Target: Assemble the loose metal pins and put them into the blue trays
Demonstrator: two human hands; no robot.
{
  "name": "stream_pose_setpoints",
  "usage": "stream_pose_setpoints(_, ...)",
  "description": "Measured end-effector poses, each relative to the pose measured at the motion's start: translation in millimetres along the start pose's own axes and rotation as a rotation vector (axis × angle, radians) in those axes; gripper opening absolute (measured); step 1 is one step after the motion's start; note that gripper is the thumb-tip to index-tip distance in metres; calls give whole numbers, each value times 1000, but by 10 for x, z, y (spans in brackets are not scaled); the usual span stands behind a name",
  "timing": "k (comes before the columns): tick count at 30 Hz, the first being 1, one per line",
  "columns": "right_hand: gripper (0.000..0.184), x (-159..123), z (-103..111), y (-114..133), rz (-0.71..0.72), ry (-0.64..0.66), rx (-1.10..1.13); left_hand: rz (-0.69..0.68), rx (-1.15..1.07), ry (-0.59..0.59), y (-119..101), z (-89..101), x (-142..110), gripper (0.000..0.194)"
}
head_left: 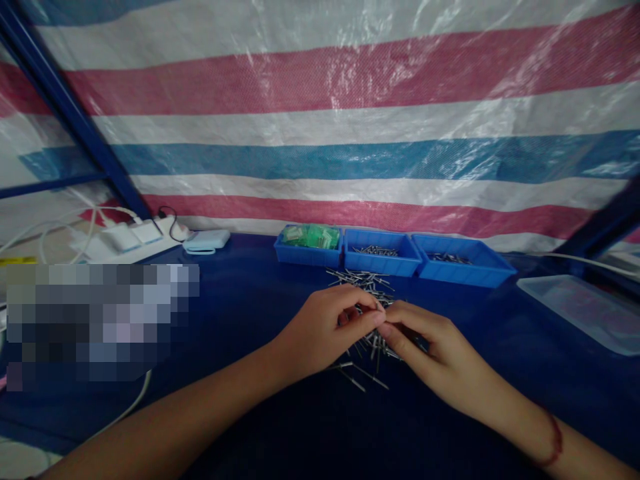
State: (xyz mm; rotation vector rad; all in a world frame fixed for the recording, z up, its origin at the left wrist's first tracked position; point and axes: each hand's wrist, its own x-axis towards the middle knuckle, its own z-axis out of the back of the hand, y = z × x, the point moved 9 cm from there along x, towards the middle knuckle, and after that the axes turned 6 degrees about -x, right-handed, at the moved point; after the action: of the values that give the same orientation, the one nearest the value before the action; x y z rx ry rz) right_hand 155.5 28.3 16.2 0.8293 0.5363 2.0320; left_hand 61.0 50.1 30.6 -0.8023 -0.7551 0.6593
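While my left hand [325, 327] and right hand [440, 347] meet fingertip to fingertip near the centre of the frame, I have each thumb and forefinger drawn together in a fine pinch, though I cannot tell whether a small part sits between them. Just under my hands, a loose pile of metal pins [377, 341], apparently blind rivets, spreads over the dark blue tabletop [225, 320]. Beyond it, right of upper centre, I see three blue bins: the left bin [310, 257] with a green plastic bag [317, 235], the middle bin [383, 267] and right bin [465, 275] with small metal pieces. I judge this step to be close two-handed fingertip handling; the next move calls for a light, steady pinch and aligned fingertips.
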Motion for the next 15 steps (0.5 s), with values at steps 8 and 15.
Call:
stream_pose_setpoints(8,15,4,1,-15,-16,1,14,-6,-9,-11,-5,8,3,12)
stream_pose_setpoints(15,15,-1,-7,-18,-18,2,9,-25,33,-32,-26,26,-3,12)
